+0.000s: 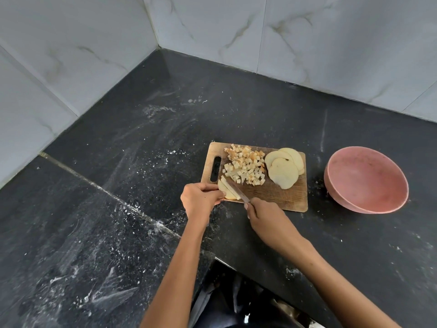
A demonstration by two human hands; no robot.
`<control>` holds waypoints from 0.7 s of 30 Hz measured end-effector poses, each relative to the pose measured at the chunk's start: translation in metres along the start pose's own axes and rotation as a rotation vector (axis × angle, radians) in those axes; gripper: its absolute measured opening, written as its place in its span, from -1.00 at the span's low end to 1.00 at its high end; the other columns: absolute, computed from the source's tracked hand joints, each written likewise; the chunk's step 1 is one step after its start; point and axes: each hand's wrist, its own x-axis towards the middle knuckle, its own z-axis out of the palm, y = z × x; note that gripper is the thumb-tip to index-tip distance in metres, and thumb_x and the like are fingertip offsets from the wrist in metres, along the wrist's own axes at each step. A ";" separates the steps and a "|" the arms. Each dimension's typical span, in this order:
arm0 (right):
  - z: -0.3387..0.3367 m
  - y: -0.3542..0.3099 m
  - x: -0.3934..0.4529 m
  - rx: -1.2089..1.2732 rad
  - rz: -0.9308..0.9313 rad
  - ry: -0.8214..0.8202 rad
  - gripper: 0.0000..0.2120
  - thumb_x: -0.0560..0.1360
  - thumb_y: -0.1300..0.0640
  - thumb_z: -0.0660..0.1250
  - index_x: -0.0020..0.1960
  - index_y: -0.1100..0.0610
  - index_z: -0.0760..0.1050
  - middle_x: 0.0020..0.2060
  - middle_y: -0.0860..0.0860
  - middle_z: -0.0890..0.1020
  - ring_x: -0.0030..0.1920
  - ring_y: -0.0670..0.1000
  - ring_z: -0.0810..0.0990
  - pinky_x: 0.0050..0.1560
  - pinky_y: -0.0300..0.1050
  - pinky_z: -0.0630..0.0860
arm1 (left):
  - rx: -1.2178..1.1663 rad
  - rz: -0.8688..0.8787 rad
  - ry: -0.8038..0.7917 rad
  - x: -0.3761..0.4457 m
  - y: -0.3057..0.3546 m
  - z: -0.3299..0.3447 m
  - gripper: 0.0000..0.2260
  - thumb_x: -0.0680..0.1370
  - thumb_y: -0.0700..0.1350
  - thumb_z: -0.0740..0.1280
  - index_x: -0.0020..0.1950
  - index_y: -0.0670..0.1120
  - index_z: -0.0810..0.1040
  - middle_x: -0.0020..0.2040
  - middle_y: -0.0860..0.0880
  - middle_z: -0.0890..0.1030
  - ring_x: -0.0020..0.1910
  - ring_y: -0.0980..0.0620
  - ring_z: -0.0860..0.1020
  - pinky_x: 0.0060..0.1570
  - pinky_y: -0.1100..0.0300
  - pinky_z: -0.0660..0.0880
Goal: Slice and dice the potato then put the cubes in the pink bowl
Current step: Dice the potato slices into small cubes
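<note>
While the left hand (201,196) pins a stack of potato slices (228,191) at the near left corner of the wooden cutting board (279,197), fingers curled over them, the right hand (264,217) grips one knife (238,191) with its blade laid across the stack; cut potato looks firm but wet and slippery, so I'd hold it flat from above; I count roughly four whole slices (283,170), one heap of cubes (246,168), too many to count, and one pink bowl (366,179) on the dark surface (142,162), apart from the board.

A dark counter (236,110) carries a cutting board (279,197) and pink bowl (366,181).
</note>
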 end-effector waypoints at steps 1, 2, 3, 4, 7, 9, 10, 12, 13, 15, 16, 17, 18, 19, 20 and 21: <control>0.003 -0.004 0.004 -0.026 -0.014 0.004 -0.70 0.66 -0.01 0.02 -0.11 0.13 0.37 -0.23 0.05 0.54 -0.20 0.10 0.52 -0.20 0.01 0.41 | -0.006 -0.003 0.004 0.000 0.000 0.000 -0.86 0.31 -0.38 0.53 -0.22 -0.19 0.69 -0.30 -0.14 0.68 -0.33 -0.07 0.68 -0.25 0.14 0.64; 0.005 -0.008 0.008 -0.057 -0.027 0.008 -0.71 0.67 0.00 0.00 -0.09 0.13 0.36 -0.22 0.06 0.53 -0.20 0.12 0.52 -0.22 0.00 0.40 | -0.014 -0.008 0.006 0.000 0.000 0.001 -0.86 0.31 -0.39 0.53 -0.23 -0.19 0.69 -0.31 -0.14 0.68 -0.33 -0.08 0.68 -0.24 0.13 0.64; 0.007 -0.011 0.011 -0.091 -0.034 0.009 -0.72 0.67 0.01 -0.01 -0.07 0.13 0.34 -0.21 0.07 0.51 -0.20 0.14 0.51 -0.23 -0.02 0.38 | -0.023 -0.016 0.007 0.000 0.001 0.001 -0.87 0.31 -0.39 0.53 -0.24 -0.20 0.69 -0.31 -0.14 0.68 -0.33 -0.09 0.68 -0.24 0.12 0.64; 0.008 -0.014 0.014 -0.125 -0.036 0.010 -0.74 0.67 0.02 -0.01 -0.05 0.14 0.34 -0.20 0.07 0.50 -0.19 0.14 0.51 -0.23 -0.02 0.38 | -0.031 -0.026 0.006 0.000 0.002 0.001 -0.87 0.31 -0.40 0.53 -0.24 -0.21 0.69 -0.31 -0.15 0.68 -0.33 -0.09 0.68 -0.25 0.13 0.64; 0.013 -0.020 0.018 -0.234 -0.013 0.005 -0.82 0.66 0.13 0.02 0.07 0.17 0.35 -0.14 0.10 0.51 -0.10 0.16 0.55 -0.23 -0.03 0.35 | -0.054 -0.057 0.008 0.002 0.003 0.001 -0.87 0.29 -0.41 0.53 -0.27 -0.22 0.68 -0.33 -0.14 0.67 -0.34 -0.09 0.67 -0.30 0.19 0.62; 0.017 -0.026 0.021 -0.286 0.010 -0.007 -0.86 0.63 0.22 0.05 0.14 0.19 0.34 -0.03 0.14 0.56 -0.04 0.18 0.57 -0.23 -0.04 0.33 | -0.067 -0.072 0.014 0.002 0.004 0.001 -0.86 0.29 -0.41 0.53 -0.28 -0.21 0.68 -0.33 -0.15 0.67 -0.35 -0.07 0.67 -0.32 0.22 0.61; 0.020 -0.029 0.021 -0.304 0.020 -0.011 -0.84 0.62 0.25 0.06 0.18 0.19 0.32 0.02 0.15 0.57 -0.01 0.18 0.58 -0.22 -0.04 0.34 | -0.073 -0.077 0.018 0.002 0.004 0.001 -0.86 0.29 -0.42 0.53 -0.28 -0.21 0.67 -0.33 -0.15 0.67 -0.36 -0.06 0.67 -0.32 0.22 0.61; 0.024 -0.030 0.022 -0.331 0.034 -0.017 -0.79 0.62 0.27 0.07 0.24 0.19 0.30 0.07 0.15 0.58 0.02 0.17 0.60 -0.21 -0.05 0.36 | -0.079 -0.085 0.036 0.001 0.004 0.003 -0.86 0.30 -0.42 0.53 -0.28 -0.21 0.67 -0.33 -0.16 0.66 -0.35 -0.07 0.67 -0.29 0.18 0.63; 0.025 -0.029 0.023 -0.333 0.041 -0.020 -0.78 0.62 0.27 0.07 0.25 0.19 0.28 0.07 0.15 0.58 0.02 0.17 0.60 -0.21 -0.05 0.37 | -0.074 -0.086 0.049 0.001 0.004 0.004 -0.85 0.30 -0.42 0.53 -0.30 -0.20 0.67 -0.34 -0.15 0.66 -0.35 -0.08 0.67 -0.28 0.16 0.63; 0.026 -0.023 0.020 -0.321 0.068 -0.037 -0.79 0.63 0.24 0.05 0.26 0.17 0.27 0.07 0.14 0.57 0.02 0.16 0.59 -0.19 -0.04 0.38 | -0.062 -0.083 0.074 0.000 0.004 0.006 -0.82 0.29 -0.42 0.53 -0.33 -0.16 0.66 -0.36 -0.12 0.66 -0.36 -0.07 0.67 -0.28 0.13 0.64; 0.026 -0.019 0.017 -0.312 0.086 -0.050 -0.79 0.64 0.23 0.05 0.27 0.16 0.26 0.06 0.13 0.57 0.02 0.16 0.59 -0.17 -0.02 0.39 | -0.060 -0.081 0.082 0.000 0.005 0.006 -0.81 0.29 -0.42 0.53 -0.34 -0.15 0.66 -0.35 -0.10 0.66 -0.36 -0.06 0.67 -0.28 0.13 0.64; 0.026 -0.015 0.013 -0.313 0.109 -0.069 -0.79 0.64 0.23 0.05 0.27 0.15 0.25 0.06 0.13 0.57 0.03 0.16 0.58 -0.15 -0.01 0.40 | -0.063 -0.084 0.084 0.000 0.005 0.006 -0.81 0.29 -0.42 0.52 -0.34 -0.15 0.66 -0.34 -0.10 0.66 -0.36 -0.06 0.67 -0.28 0.13 0.64; 0.025 -0.011 0.008 -0.316 0.130 -0.092 -0.79 0.63 0.25 0.05 0.25 0.14 0.25 0.05 0.13 0.57 0.03 0.16 0.58 -0.13 0.01 0.42 | -0.068 -0.089 0.082 0.000 0.005 0.007 -0.82 0.29 -0.42 0.52 -0.33 -0.16 0.67 -0.33 -0.11 0.67 -0.35 -0.06 0.67 -0.28 0.13 0.64; 0.024 -0.009 0.003 -0.317 0.145 -0.116 -0.80 0.62 0.27 0.06 0.23 0.14 0.24 0.04 0.12 0.57 0.02 0.15 0.58 -0.12 0.02 0.43 | -0.071 -0.093 0.079 0.001 0.004 0.006 -0.83 0.29 -0.42 0.52 -0.32 -0.17 0.67 -0.31 -0.12 0.67 -0.34 -0.07 0.67 -0.27 0.13 0.64; 0.023 -0.005 -0.001 -0.318 0.152 -0.133 -0.81 0.62 0.28 0.06 0.21 0.13 0.24 0.03 0.12 0.56 0.00 0.15 0.58 -0.13 0.01 0.42 | -0.073 -0.093 0.076 0.002 0.004 0.006 -0.84 0.29 -0.43 0.51 -0.31 -0.18 0.68 -0.30 -0.12 0.68 -0.34 -0.08 0.67 -0.27 0.12 0.64; 0.023 -0.002 -0.005 -0.317 0.157 -0.144 -0.83 0.62 0.28 0.06 0.19 0.13 0.23 0.01 0.11 0.56 -0.03 0.14 0.57 -0.14 0.00 0.42 | -0.074 -0.090 0.070 0.002 0.004 0.006 -0.84 0.28 -0.43 0.51 -0.31 -0.19 0.68 -0.29 -0.12 0.68 -0.33 -0.09 0.68 -0.26 0.11 0.64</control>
